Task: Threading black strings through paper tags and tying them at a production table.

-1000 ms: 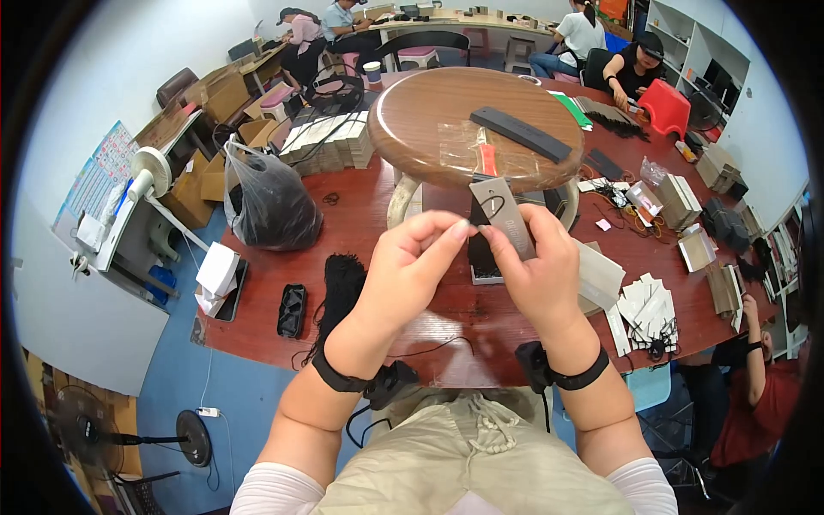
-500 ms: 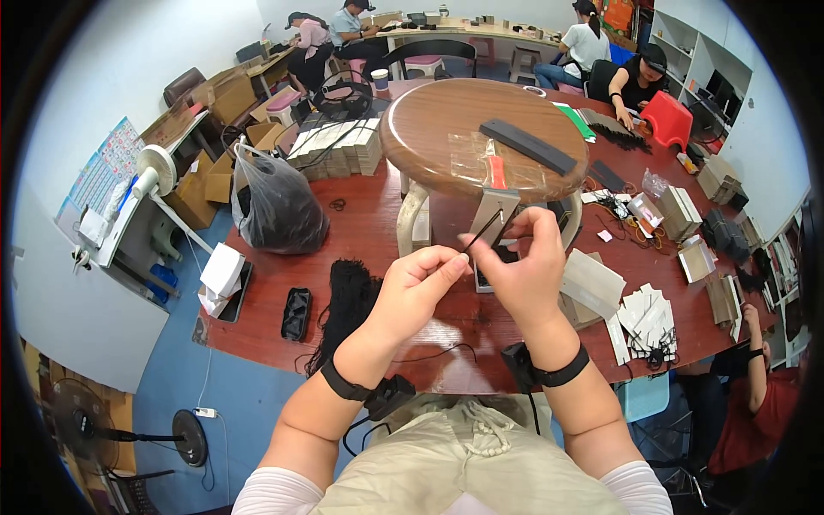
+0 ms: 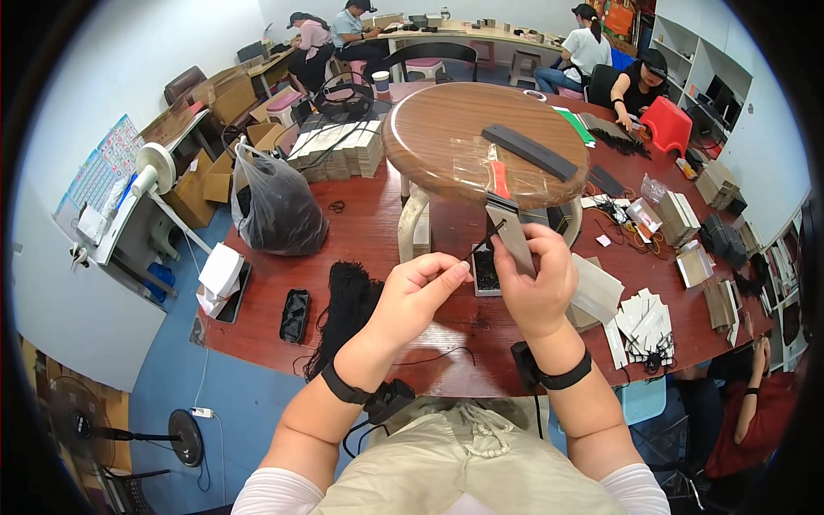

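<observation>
My left hand [image 3: 422,296] is closed, thumb and fingertips pinching the end of a thin black cord [image 3: 486,239]. The cord runs up to the top of a flat grey strip, perhaps card [image 3: 512,239], and appears to pass through it. My right hand [image 3: 542,283] grips this strip between thumb and fingers, tilted, just below the rim of a brown round stool [image 3: 429,120] that stands on the table. A red-orange handle [image 3: 499,178] lies under clear tape on the stool top, beside a dark flat bar [image 3: 528,151]. Below my hands sits a small box [image 3: 487,290] with black bits inside.
A bundle of black cords [image 3: 343,300] and a black tray [image 3: 295,315] lie left on the red table [image 3: 378,232], near a filled plastic bag [image 3: 275,206]. White strips [image 3: 645,324] and grey card pieces [image 3: 594,292] lie right. Co-workers sit farther off.
My right hand has moved from the cord onto the grey strip, which now tilts away from the stool. My left hand keeps its pinch on the cord, nearly in place.
</observation>
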A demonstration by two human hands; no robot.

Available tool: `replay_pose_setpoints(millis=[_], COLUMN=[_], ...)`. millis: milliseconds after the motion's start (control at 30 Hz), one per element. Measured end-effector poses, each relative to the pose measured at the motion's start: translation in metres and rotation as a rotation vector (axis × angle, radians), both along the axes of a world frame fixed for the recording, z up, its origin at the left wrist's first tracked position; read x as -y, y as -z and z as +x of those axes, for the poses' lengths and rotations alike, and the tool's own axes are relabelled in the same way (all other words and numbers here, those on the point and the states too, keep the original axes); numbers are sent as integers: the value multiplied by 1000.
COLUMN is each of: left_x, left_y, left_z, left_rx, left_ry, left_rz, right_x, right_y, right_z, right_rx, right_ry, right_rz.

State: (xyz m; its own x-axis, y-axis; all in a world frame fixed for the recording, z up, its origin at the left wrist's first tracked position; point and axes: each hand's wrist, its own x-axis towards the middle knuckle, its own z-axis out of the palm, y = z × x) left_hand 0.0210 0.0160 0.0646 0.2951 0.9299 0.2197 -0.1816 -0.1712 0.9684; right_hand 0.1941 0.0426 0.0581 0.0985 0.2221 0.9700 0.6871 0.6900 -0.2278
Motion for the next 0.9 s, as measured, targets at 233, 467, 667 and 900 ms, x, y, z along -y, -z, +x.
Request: replay_pose_setpoints(millis=[233, 467, 667, 900], left_x=[1, 7, 7, 10], left_y=[3, 0, -2, -3], left_z=[-7, -7, -8, -10], left_rx=[-2, 34, 8, -6], left_ry=[33, 92, 73, 67], left_rz=[-73, -112, -81, -85], right_x=[46, 57, 44, 52], right_y=[-33, -44, -45, -50], right_z=[5, 2, 14, 11], right_rx=[187, -112, 185, 109], right_ry=[101, -261, -124, -113], right_rz=[-363, -705, -392, -537])
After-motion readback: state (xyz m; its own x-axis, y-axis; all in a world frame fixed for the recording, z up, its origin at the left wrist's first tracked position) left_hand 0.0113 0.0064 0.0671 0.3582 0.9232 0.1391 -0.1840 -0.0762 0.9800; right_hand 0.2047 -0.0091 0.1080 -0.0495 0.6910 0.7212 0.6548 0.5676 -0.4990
